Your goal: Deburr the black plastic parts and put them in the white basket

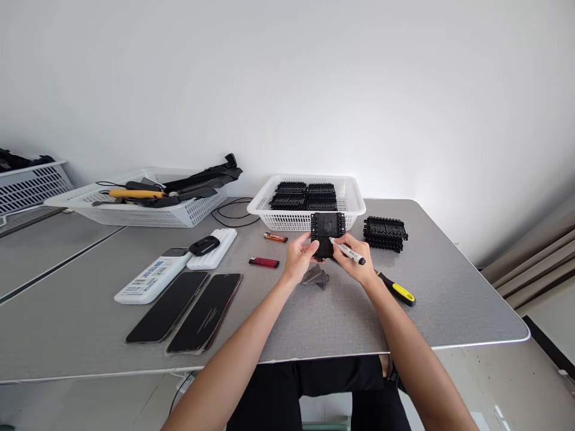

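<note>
My left hand [299,257] grips a black plastic panel [327,227] with knobbly edges by its lower left side, tilted up above the table. In my right hand [357,260] is a white marker pen [349,249], its tip against or very close to the panel's face and its black end pointing right. A crumpled dark grey cloth [317,277] lies just below the panel. Beside my right wrist rests a tool with a black and yellow handle [399,291]; its far end is hidden behind my hand. A stack of similar black panels [385,232] stands to the right.
Behind my hands a white basket [353,203] holds several black panels. Two lighters [264,262], two phones [204,314], white power banks [150,278] and a black mouse-like object [204,245] lie leftward. Another basket [197,209] holds tools and dark strips. A black cable [236,222] curls between baskets.
</note>
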The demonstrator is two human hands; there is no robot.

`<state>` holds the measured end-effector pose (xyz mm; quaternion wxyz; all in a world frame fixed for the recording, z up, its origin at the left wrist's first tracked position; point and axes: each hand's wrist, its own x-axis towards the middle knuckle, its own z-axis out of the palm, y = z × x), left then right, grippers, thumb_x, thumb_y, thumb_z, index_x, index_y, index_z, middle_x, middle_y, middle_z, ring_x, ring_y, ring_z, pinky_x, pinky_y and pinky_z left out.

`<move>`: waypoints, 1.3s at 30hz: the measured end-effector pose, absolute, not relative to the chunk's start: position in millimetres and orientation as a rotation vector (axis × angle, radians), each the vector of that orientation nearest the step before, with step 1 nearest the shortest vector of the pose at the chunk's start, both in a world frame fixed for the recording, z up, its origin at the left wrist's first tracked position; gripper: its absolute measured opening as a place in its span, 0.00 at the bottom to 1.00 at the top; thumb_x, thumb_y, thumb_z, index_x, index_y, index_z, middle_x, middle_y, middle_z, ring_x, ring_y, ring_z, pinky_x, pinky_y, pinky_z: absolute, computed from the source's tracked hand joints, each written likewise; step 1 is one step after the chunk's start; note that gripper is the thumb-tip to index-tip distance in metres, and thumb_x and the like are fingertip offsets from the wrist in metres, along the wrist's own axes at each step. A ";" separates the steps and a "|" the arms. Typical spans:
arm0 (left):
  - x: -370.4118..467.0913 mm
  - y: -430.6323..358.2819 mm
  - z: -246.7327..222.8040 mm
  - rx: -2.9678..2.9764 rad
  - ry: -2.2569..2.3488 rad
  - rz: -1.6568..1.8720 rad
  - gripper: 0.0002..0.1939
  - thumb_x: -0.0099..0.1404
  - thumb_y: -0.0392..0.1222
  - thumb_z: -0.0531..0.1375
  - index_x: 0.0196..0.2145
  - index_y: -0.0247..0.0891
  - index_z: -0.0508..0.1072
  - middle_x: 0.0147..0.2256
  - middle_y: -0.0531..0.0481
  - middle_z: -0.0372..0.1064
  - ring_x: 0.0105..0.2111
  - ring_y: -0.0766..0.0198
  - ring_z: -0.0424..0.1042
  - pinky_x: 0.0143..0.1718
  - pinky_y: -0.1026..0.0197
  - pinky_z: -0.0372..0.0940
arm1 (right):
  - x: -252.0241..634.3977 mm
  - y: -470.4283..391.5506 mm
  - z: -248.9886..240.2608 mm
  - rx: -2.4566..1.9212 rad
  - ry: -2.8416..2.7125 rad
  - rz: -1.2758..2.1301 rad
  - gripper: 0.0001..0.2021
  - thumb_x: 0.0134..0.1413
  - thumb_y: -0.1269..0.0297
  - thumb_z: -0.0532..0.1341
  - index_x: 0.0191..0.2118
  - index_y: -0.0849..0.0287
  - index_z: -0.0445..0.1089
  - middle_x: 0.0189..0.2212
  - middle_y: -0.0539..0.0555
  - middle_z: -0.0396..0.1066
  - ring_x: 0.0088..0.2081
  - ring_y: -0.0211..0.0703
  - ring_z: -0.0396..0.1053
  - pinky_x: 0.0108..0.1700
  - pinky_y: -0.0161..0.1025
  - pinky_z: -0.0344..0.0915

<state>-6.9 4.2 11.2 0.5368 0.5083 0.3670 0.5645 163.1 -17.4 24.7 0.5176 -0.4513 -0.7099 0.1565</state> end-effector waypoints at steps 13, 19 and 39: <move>-3.0 4.3 7.8 1.196 0.880 1.276 0.32 0.52 0.56 0.70 0.48 0.32 0.71 0.27 0.45 0.77 0.22 0.56 0.75 0.23 0.53 0.74 | 167.3 -20.1 30.1 -1.021 -1.491 0.216 0.11 0.58 0.61 0.58 0.43 0.59 0.72 0.30 0.53 0.73 0.25 0.39 0.66 0.29 0.35 0.64; -1.9 2.5 5.2 1.277 0.874 1.241 0.30 0.54 0.56 0.68 0.47 0.33 0.71 0.27 0.45 0.77 0.24 0.54 0.76 0.25 0.53 0.74 | 169.4 -16.9 28.8 -0.881 -1.606 0.185 0.14 0.63 0.62 0.56 0.50 0.57 0.73 0.38 0.57 0.75 0.35 0.44 0.72 0.37 0.40 0.69; -2.1 4.8 6.9 1.040 0.876 1.325 0.32 0.50 0.57 0.70 0.46 0.33 0.69 0.31 0.45 0.77 0.24 0.57 0.75 0.23 0.54 0.74 | 172.2 -18.2 28.0 -0.854 -1.532 0.090 0.15 0.66 0.64 0.53 0.53 0.57 0.70 0.34 0.56 0.71 0.33 0.44 0.68 0.38 0.41 0.67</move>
